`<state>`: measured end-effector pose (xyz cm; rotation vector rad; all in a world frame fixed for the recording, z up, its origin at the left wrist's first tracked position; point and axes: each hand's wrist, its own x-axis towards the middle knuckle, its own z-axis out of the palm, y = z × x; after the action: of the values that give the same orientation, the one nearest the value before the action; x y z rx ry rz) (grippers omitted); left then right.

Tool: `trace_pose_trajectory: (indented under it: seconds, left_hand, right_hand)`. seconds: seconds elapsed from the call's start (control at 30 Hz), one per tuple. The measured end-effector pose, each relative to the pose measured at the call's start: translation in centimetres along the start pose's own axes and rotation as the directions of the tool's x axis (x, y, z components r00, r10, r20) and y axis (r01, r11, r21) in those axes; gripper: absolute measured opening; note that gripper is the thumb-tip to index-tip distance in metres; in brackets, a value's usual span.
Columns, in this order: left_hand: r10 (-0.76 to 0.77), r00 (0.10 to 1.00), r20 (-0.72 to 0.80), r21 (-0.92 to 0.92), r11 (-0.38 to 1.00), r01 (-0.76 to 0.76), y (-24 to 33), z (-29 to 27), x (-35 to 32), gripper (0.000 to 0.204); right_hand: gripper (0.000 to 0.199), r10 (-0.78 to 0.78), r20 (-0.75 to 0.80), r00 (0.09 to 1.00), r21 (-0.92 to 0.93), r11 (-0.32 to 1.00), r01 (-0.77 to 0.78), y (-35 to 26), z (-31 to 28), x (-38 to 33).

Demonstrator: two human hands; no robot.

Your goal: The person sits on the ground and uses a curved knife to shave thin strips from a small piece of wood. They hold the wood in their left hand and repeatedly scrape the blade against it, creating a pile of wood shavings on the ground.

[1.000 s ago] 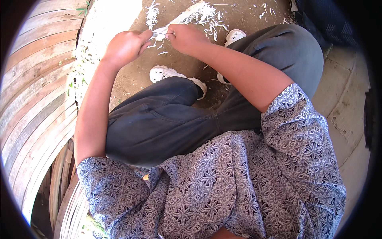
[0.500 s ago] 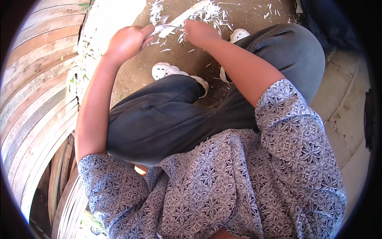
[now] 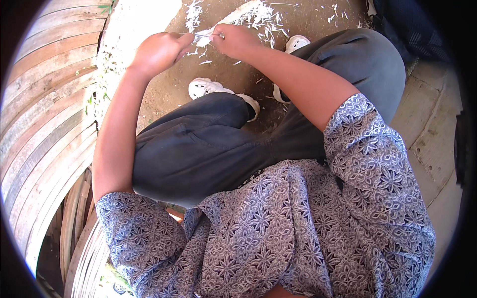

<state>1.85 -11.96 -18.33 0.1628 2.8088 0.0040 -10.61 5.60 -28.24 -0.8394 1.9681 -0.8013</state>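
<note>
Over the ground ahead of me, a thin, greyish, shiny strip (image 3: 201, 35) spans the short gap between my two hands. My left hand (image 3: 158, 53) is closed in a pinch, thumb against fingers, at the strip's left end. At its right end my right hand (image 3: 235, 40) is closed, knuckles up. Both ends go out of sight in the fingers, so I cannot tell whether it is a blade or a sliver. Just beyond the hands a long pale piece of wood (image 3: 243, 11) lies slanting, partly behind my right hand, with pale shavings (image 3: 262, 19) over it.
Brown bare ground (image 3: 171, 94) holds more scattered shavings (image 3: 194, 17). My white perforated shoes (image 3: 203, 88) and bent knees in dark trousers (image 3: 198, 149) are below the hands. Curved wooden slats (image 3: 54, 94) run along the left. Pale paving (image 3: 432, 134) and dark cloth (image 3: 415, 30) are at the right.
My right hand has moved left, closer to my left hand, and the strip's visible length is shorter. My left hand has stayed nearly in place.
</note>
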Motion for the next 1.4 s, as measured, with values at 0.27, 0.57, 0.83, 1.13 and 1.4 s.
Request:
trace_pose_trajectory:
  seconds: [0.27, 0.57, 0.83, 1.13, 1.4]
  left_hand:
    - [0.013, 1.0, -0.015, -0.005, 1.0, -0.013, -0.2, 0.1, 0.3, 0.017]
    - [0.012, 0.998, -0.057, -0.013, 1.0, -0.013, -0.5, 0.1, 0.2, 0.017]
    - [0.033, 0.998, -0.044, 0.011, 0.999, -0.032, -0.2, 0.1, -0.4, 0.014]
    - [0.032, 0.999, 0.034, 0.022, 0.999, -0.033, 0.6, -0.9, 0.4, 0.007]
    - [0.084, 0.995, 0.052, 0.122, 0.988, -0.09, 1.0, -0.6, -0.1, 0.023]
  right_hand:
    - [0.026, 0.082, 0.024, 0.996, -0.103, 0.991, -0.08, 3.0, -0.4, 1.1]
    - [0.022, 0.054, -0.055, 0.997, -0.183, 0.981, -0.063, 6.9, 0.1, 3.5]
    - [0.02, -0.018, 0.035, 0.999, 0.042, 0.999, 0.016, 0.7, 0.6, 1.2]
    - [0.029, 0.182, 0.045, 0.982, -0.533, 0.836, -0.131, 9.0, -0.3, 2.8]
    - [0.033, 0.082, 0.026, 0.996, 0.009, 0.997, -0.083, 1.8, 0.4, 2.5]
